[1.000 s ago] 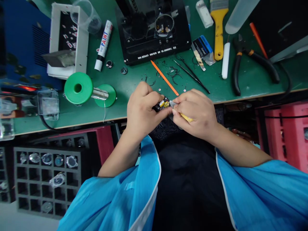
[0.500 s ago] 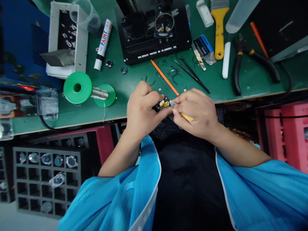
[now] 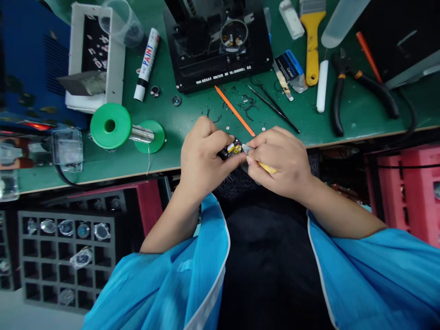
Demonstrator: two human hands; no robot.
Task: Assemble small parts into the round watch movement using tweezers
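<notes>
Between thumb and fingers, my left hand (image 3: 203, 158) grips a small black electronic part (image 3: 232, 148) with yellow and white pieces on it, at the front edge of the green table. My right hand (image 3: 283, 160) is closed on a thin blade tool (image 3: 267, 167) with a yellow handle. The grey tip of this tool touches or nearly touches the right side of the part. My fingers hide some of the part. An orange stick (image 3: 235, 111) lies just behind both hands, and dark tweezers (image 3: 274, 109) rest behind my right hand.
A black machine base (image 3: 220, 68) stands at the back. Solder wire on a green spool (image 3: 110, 125), a paint marker (image 3: 146, 64) and a white box (image 3: 115, 82) are to the left. Pliers (image 3: 338, 105) and a yellow brush (image 3: 312, 46) lie right. A grey foam tray (image 3: 68, 240) sits below.
</notes>
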